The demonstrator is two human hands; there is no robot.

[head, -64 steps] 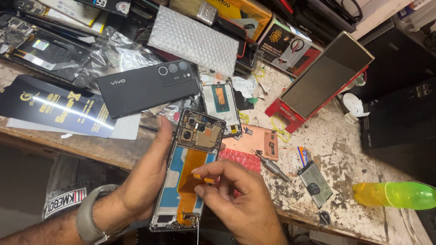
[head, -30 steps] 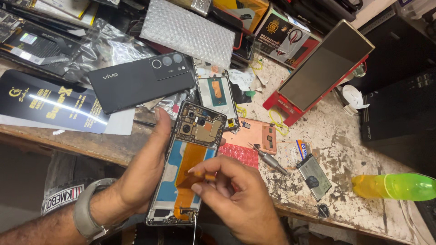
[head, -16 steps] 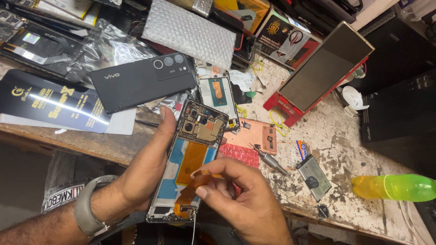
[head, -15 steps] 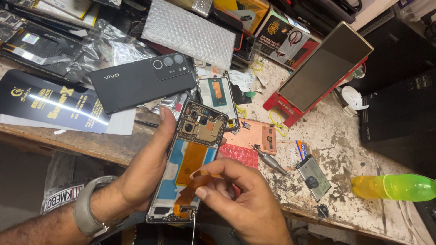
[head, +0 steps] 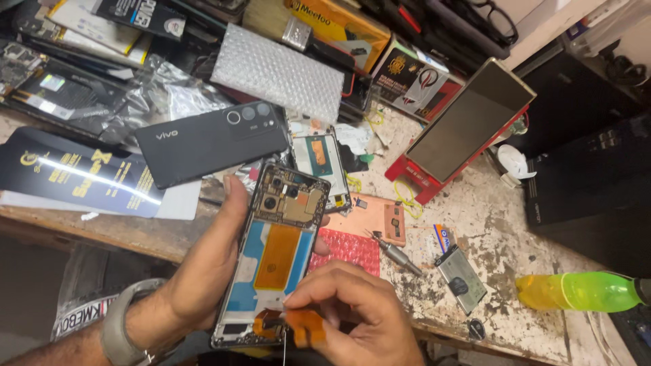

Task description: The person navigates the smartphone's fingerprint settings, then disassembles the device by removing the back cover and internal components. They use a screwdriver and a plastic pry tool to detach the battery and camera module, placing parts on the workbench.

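Single head-worn view, looking steeply down and slightly forward over the near edge of a cluttered workbench (head: 502, 224), close enough that the opened phone frame (head: 274, 261) held above that edge fills the lower centre. Left hand (head: 203, 271) entering from the lower left and right hand (head: 359, 315) from the bottom edge, both cropped at the wrist or forearm. Farther bench contents, such as the black back cover (head: 210, 142) and the green bottle (head: 576, 291), reaching the upper and right borders.
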